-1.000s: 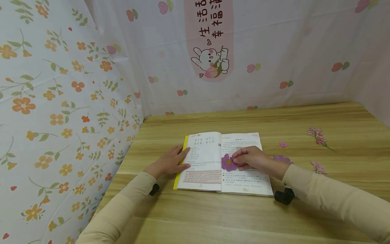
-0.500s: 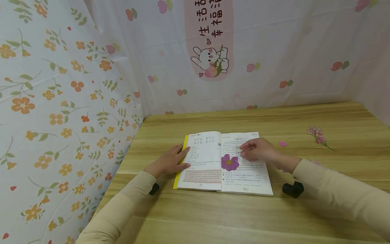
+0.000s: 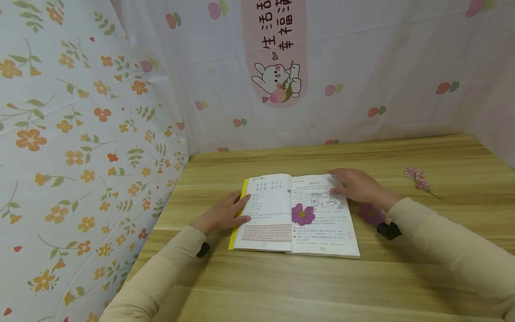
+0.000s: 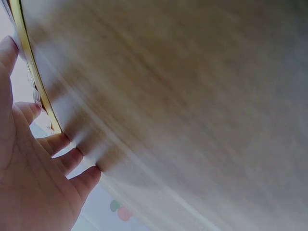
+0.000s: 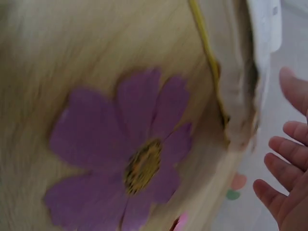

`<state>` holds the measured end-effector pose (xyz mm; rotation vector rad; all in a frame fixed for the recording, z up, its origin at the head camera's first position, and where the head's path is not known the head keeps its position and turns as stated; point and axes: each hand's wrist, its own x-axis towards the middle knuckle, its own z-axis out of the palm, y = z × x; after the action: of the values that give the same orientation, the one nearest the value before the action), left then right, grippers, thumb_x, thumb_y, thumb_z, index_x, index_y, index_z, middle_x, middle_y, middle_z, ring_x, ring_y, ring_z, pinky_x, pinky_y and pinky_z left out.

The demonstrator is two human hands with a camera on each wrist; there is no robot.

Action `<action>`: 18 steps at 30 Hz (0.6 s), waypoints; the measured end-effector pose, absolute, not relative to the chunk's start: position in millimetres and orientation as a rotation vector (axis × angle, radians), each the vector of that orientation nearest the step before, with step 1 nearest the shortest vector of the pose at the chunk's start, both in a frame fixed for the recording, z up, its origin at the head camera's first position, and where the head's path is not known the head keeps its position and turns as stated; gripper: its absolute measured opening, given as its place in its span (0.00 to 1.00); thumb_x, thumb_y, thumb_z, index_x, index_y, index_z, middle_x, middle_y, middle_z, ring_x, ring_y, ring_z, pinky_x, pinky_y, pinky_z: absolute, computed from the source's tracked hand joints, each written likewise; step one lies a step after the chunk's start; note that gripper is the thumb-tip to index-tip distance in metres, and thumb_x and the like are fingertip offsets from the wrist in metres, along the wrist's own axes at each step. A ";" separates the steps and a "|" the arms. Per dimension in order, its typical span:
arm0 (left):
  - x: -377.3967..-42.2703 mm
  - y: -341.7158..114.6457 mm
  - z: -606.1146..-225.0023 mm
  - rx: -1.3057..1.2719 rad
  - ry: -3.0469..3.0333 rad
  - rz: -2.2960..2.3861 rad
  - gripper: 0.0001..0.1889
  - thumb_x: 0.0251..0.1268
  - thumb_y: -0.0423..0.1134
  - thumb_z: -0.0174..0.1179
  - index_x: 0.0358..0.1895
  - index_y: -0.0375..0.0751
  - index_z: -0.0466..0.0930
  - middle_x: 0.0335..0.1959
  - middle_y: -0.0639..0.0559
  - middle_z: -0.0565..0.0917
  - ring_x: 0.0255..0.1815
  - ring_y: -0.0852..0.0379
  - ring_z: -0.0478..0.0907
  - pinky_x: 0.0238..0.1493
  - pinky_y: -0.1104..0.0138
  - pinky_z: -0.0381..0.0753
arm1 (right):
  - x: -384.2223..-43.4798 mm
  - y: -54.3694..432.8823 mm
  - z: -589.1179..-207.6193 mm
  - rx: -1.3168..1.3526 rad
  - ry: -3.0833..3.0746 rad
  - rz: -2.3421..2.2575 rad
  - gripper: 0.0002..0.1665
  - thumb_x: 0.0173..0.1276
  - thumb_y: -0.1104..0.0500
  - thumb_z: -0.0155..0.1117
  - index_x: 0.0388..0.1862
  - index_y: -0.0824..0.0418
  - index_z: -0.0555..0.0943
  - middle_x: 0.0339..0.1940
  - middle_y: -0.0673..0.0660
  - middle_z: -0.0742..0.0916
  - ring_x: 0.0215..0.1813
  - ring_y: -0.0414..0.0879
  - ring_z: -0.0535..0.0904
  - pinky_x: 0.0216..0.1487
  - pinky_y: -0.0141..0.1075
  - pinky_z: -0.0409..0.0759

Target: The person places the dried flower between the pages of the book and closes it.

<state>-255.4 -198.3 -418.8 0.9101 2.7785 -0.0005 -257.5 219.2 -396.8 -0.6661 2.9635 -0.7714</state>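
Observation:
An open book [image 3: 267,201] with a yellow cover edge lies on the wooden table [image 3: 249,286]. On its right page, near the fold, rests a flat purple flower [image 3: 303,214] with a yellow centre. My left hand [image 3: 221,212] rests its spread fingertips on the left page's outer edge; the yellow edge [image 4: 36,72] runs beside them in the left wrist view. My right hand [image 3: 360,185] is over the upper right page edge, holding nothing, its fingers [image 5: 288,149] extended in the right wrist view. Below that wrist a second purple flower [image 5: 91,134] lies on the table.
A pink blossom sprig [image 3: 418,179] with a green stem lies on the table to the right. A black wrist device [image 3: 389,230] sits under the right forearm. A patterned cloth [image 3: 346,53] hangs behind the table, another [image 3: 88,147] at the left.
My right hand has let go of the purple flower, which stays on the right page, and has moved right and up to the page's outer edge. The left hand has not moved.

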 end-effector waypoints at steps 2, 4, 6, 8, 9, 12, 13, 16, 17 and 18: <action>-255.3 -197.7 -418.7 0.913 2.781 -0.004 0.40 0.72 0.62 0.46 0.79 0.46 0.47 0.75 0.34 0.52 0.74 0.38 0.51 0.69 0.49 0.57 | -260.6 223.0 -399.6 -0.716 2.975 -0.695 0.39 0.66 0.52 0.68 0.68 0.74 0.67 0.63 0.73 0.75 0.64 0.68 0.70 0.62 0.59 0.66; -255.5 -197.3 -418.6 0.914 2.780 -0.011 0.40 0.72 0.62 0.46 0.79 0.46 0.47 0.75 0.34 0.52 0.74 0.38 0.51 0.69 0.50 0.58 | -263.6 226.5 -403.1 -0.754 2.975 -0.619 0.42 0.68 0.49 0.67 0.69 0.76 0.64 0.65 0.74 0.72 0.66 0.69 0.67 0.64 0.59 0.64; -256.0 -197.2 -418.4 0.918 2.778 -0.014 0.40 0.72 0.62 0.46 0.79 0.45 0.47 0.75 0.33 0.52 0.74 0.38 0.51 0.69 0.50 0.57 | -265.7 229.4 -406.8 -0.770 2.968 -0.553 0.45 0.69 0.47 0.65 0.70 0.76 0.61 0.67 0.76 0.69 0.68 0.71 0.63 0.65 0.60 0.60; -256.2 -197.2 -418.7 0.921 2.777 -0.011 0.40 0.72 0.62 0.46 0.79 0.45 0.47 0.75 0.33 0.52 0.74 0.38 0.51 0.69 0.49 0.57 | -267.5 230.7 -409.9 -0.766 2.953 -0.496 0.46 0.70 0.45 0.62 0.71 0.77 0.59 0.69 0.78 0.65 0.70 0.72 0.58 0.67 0.61 0.56; -256.1 -197.1 -418.5 0.915 2.775 -0.013 0.40 0.72 0.62 0.46 0.79 0.46 0.47 0.75 0.33 0.52 0.74 0.38 0.51 0.69 0.50 0.57 | -268.5 231.2 -411.6 -0.763 2.946 -0.473 0.47 0.70 0.44 0.61 0.71 0.77 0.58 0.70 0.78 0.63 0.71 0.72 0.56 0.67 0.62 0.54; -255.9 -196.7 -418.3 0.915 2.774 -0.006 0.40 0.72 0.62 0.46 0.79 0.45 0.47 0.75 0.33 0.52 0.74 0.37 0.51 0.70 0.49 0.56 | -271.2 232.1 -414.7 -0.751 2.935 -0.431 0.49 0.71 0.41 0.59 0.72 0.78 0.57 0.70 0.78 0.62 0.72 0.72 0.54 0.68 0.63 0.52; -255.7 -196.7 -418.0 0.912 2.774 -0.007 0.40 0.72 0.62 0.46 0.79 0.46 0.47 0.75 0.33 0.52 0.74 0.38 0.51 0.70 0.50 0.56 | -271.9 232.3 -415.1 -0.744 2.931 -0.424 0.50 0.70 0.40 0.58 0.72 0.78 0.57 0.71 0.78 0.61 0.72 0.72 0.53 0.68 0.63 0.51; -255.2 -196.5 -417.6 0.916 2.776 -0.006 0.40 0.72 0.62 0.46 0.79 0.45 0.47 0.75 0.33 0.52 0.74 0.38 0.51 0.70 0.50 0.56 | -273.2 233.1 -415.6 -0.740 2.927 -0.420 0.52 0.69 0.37 0.58 0.71 0.78 0.58 0.70 0.78 0.61 0.72 0.73 0.53 0.68 0.63 0.51; -255.1 -196.5 -417.5 0.915 2.776 -0.011 0.40 0.72 0.62 0.46 0.79 0.45 0.47 0.75 0.33 0.52 0.74 0.38 0.51 0.70 0.50 0.56 | -273.4 233.2 -415.5 -0.735 2.923 -0.425 0.52 0.69 0.36 0.58 0.71 0.78 0.58 0.70 0.78 0.61 0.72 0.73 0.53 0.68 0.63 0.51; -255.0 -196.3 -417.3 0.916 2.776 -0.013 0.40 0.72 0.62 0.46 0.79 0.45 0.47 0.75 0.33 0.52 0.74 0.38 0.51 0.70 0.50 0.56 | -273.6 233.4 -415.4 -0.728 2.919 -0.427 0.53 0.69 0.36 0.58 0.71 0.77 0.58 0.71 0.78 0.61 0.72 0.73 0.53 0.68 0.63 0.51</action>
<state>-255.0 -196.3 -417.3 0.9159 2.7764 -0.0129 -273.6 233.4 -415.4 -0.7279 2.9194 -0.4272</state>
